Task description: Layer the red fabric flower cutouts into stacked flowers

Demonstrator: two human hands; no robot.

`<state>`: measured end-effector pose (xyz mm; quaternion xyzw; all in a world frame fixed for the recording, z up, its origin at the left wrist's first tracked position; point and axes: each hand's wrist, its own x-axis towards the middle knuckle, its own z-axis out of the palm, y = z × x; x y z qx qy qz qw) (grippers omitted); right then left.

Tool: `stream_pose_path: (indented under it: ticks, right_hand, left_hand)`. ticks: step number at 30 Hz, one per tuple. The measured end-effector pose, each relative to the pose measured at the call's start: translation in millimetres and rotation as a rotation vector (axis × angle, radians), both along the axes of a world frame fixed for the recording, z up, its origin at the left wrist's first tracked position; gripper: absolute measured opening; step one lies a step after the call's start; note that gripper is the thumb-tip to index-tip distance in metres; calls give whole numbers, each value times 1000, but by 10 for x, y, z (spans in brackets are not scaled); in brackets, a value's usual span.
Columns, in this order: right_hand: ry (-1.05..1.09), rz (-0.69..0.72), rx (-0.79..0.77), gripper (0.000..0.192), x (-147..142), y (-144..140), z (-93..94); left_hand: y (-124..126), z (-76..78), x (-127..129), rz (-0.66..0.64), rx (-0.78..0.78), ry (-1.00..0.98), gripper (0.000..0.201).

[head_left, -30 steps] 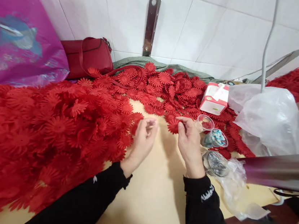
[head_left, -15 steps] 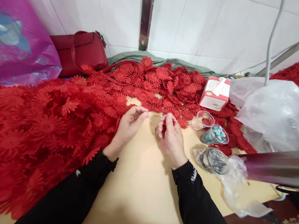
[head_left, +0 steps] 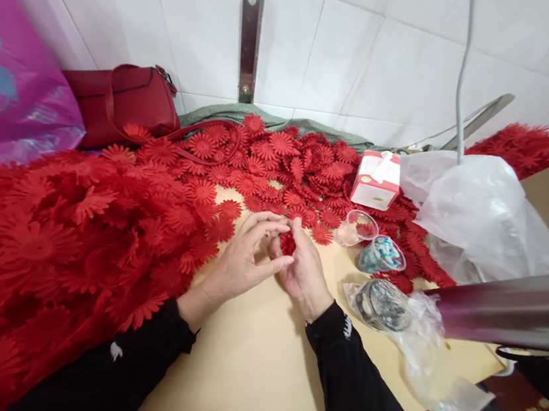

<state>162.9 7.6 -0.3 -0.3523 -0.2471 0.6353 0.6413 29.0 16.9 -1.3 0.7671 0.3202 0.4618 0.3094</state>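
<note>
My right hand (head_left: 304, 269) is closed around a small red flower piece (head_left: 288, 242), of which only a part shows between the fingers. Reaching across to it is my left hand (head_left: 249, 252), its thumb and fingers spread apart and curved about the same piece. The left fingertips are at the right hand's fingers; whether they touch the flower I cannot tell. Both hands are just above the pale tabletop (head_left: 239, 368). A big heap of red petalled flower pieces (head_left: 55, 238) lies to the left, and more are strewn along the back.
To the right stand a tissue box (head_left: 378, 178), a clear plastic cup (head_left: 358, 228), a cup with blue-and-white contents (head_left: 381, 255), a bagged dark round container (head_left: 385, 304) and a metallic cylinder (head_left: 507, 304). A red handbag (head_left: 121, 103) and purple bag (head_left: 19, 81) sit at back left.
My left hand has come rightward to my right hand, its thumb and fingers parting. The gap between the two hands has closed. The whole view has shifted slightly.
</note>
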Motion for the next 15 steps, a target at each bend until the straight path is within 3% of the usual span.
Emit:
stream_pose_path:
  ticks: [4, 11, 15]
  right_hand:
    - [26, -16, 47, 36, -16, -2, -58]
    - [-102, 31, 23, 63, 5, -26, -29]
    - [-69, 9, 40, 62, -45, -36, -21]
  left_hand:
    - [-12, -27, -4, -35, -22, 43, 53]
    - [-40, -29, -8, -30, -67, 68, 68]
    - [-25, -43, -6, -7, -85, 35, 67]
